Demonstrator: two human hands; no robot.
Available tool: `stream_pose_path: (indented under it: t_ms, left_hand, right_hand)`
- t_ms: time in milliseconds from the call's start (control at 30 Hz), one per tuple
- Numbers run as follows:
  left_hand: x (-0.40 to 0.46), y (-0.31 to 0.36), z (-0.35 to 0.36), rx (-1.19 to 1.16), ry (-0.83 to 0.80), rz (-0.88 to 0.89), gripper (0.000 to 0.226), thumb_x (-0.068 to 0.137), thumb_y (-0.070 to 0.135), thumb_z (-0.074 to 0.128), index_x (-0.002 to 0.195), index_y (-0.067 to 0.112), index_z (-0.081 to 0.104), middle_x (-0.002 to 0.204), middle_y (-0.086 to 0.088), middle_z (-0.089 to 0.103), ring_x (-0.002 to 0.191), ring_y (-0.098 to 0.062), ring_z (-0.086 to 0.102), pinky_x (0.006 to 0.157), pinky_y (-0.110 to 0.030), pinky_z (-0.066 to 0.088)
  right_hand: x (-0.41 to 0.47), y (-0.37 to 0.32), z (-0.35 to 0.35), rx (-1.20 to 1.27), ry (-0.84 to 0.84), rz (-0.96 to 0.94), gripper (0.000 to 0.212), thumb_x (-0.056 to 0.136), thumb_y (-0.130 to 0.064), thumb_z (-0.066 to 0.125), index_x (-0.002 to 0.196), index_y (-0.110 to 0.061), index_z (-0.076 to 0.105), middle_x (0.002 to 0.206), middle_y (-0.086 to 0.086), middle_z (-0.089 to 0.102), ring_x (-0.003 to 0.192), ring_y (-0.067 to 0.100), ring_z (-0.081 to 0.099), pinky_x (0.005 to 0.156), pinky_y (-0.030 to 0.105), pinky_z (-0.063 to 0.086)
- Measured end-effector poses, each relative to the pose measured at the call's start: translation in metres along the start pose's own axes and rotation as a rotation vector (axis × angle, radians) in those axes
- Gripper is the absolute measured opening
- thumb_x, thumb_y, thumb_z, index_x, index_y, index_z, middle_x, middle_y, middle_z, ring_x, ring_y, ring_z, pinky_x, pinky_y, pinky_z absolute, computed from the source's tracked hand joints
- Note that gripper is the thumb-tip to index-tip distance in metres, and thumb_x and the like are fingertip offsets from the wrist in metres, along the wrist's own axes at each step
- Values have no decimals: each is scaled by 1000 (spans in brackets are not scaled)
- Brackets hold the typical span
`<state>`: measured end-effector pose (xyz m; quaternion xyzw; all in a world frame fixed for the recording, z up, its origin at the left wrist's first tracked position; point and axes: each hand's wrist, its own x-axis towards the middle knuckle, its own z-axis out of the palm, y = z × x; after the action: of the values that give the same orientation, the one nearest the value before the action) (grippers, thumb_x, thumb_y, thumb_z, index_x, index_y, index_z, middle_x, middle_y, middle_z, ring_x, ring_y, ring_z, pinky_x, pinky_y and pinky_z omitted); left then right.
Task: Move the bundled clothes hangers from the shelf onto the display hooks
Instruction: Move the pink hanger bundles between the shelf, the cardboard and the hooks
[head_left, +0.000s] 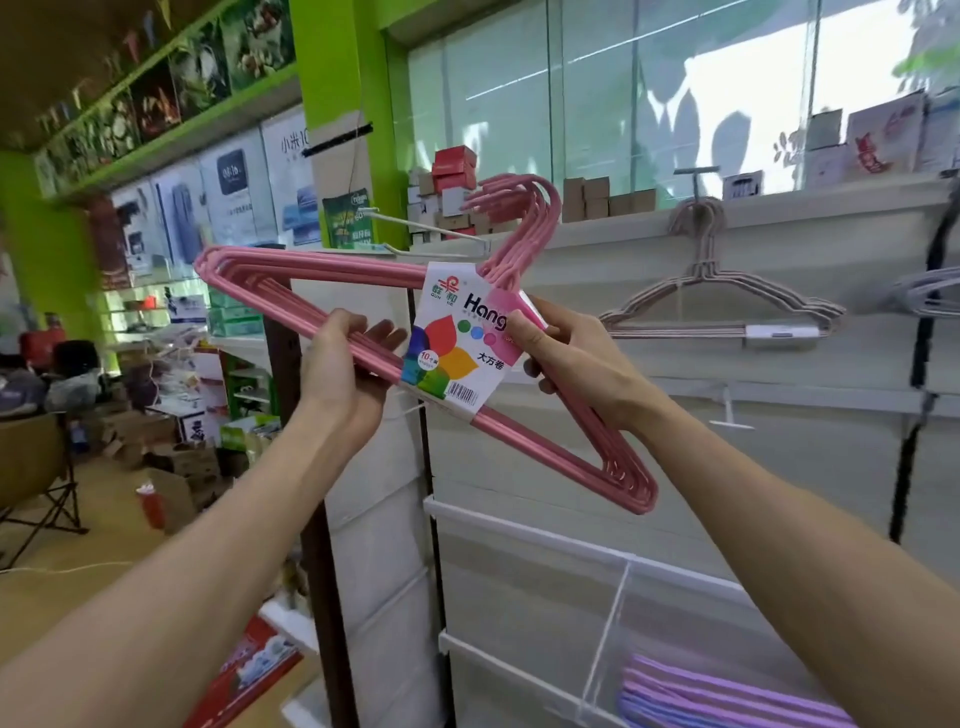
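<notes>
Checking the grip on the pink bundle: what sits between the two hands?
In the head view, the paper label wrapped round the pink hangers lies between the left hand and the right hand, whose thumb presses its edge.

Small retail shop. White slatwall panel (649, 291) carries a display hook (696, 179) hung with a labelled hanger bundle (727, 306); a barcoded retail label (462, 338); product posters (228, 197) on green walls; stacked cartons (452, 182); stock boxes (171, 457) on floor.

Landmark: green pillar (332, 98) ahead of me.
Right of it: stacked cardboard boxes (587, 200) on a ledge.
Left, low: folding chair (36, 478); red bottle (149, 503).
</notes>
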<state>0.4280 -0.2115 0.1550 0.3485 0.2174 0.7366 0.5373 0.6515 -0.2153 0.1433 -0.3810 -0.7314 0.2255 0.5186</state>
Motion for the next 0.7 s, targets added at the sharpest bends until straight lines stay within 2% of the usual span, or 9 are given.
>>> stream_pose_path:
  t_ms: [167,233,267,333,433,533,600,700]
  left_hand:
    - [65,-1,-6,-31,-1,-39,15,94,5,46,80,9,45,51,-3,60,66,-19,65,59,-27,56]
    - [86,-4,-10,-43,15,-58,16,94,5,47,79,8,45,46,-4,59,69,-20,63,61,-30,56]
    - [96,-6,-13,-62,27,-74,16,94,5,48,79,7,45,49,-6,60,71,-21,62,64,-32,56]
    - [116,-13,-18,-118,52,-119,15,94,5,48,80,7,46,67,-10,58,77,-23,61,72,-35,56]
    - [147,-25,-22,-207,82,-179,9,94,5,47,86,7,45,87,-12,49,93,-26,60,90,-41,55]
    - [177,-35,-24,-268,90,-225,12,95,5,46,84,8,42,85,-11,45,90,-26,57,100,-42,51]
    - [198,-41,-23,-298,69,-269,11,94,6,47,84,8,42,86,-12,47,91,-27,57,101,-44,51]
    - [226,-50,-21,-341,40,-319,4,91,7,49,92,6,45,91,-13,51,98,-28,59,99,-45,52]
  right_hand:
    - [62,23,12,-36,8,-1,48,92,-59,57,136,-40,56,104,3,75,74,15,55,68,35,49]
    - [81,31,17,-56,-2,-7,45,92,-59,57,134,-43,57,104,4,74,74,15,53,68,34,48]
    - [90,34,19,-68,-9,-6,43,92,-59,56,132,-44,57,104,4,74,74,15,52,68,34,47]
    - [106,39,22,-101,-22,6,44,92,-59,56,134,-44,56,104,2,74,75,15,50,68,34,46]
    - [130,42,23,-162,-42,31,45,91,-61,57,133,-47,54,107,1,74,77,16,48,69,33,43]
    - [155,42,20,-264,-57,41,43,91,-60,57,132,-46,55,107,1,75,78,16,49,69,32,43]
    - [171,41,18,-333,-45,45,49,91,-61,56,135,-41,56,105,-3,75,79,16,52,68,31,45]
    - [189,40,13,-395,-39,57,48,90,-63,56,133,-43,58,103,-5,74,77,14,53,68,31,46]
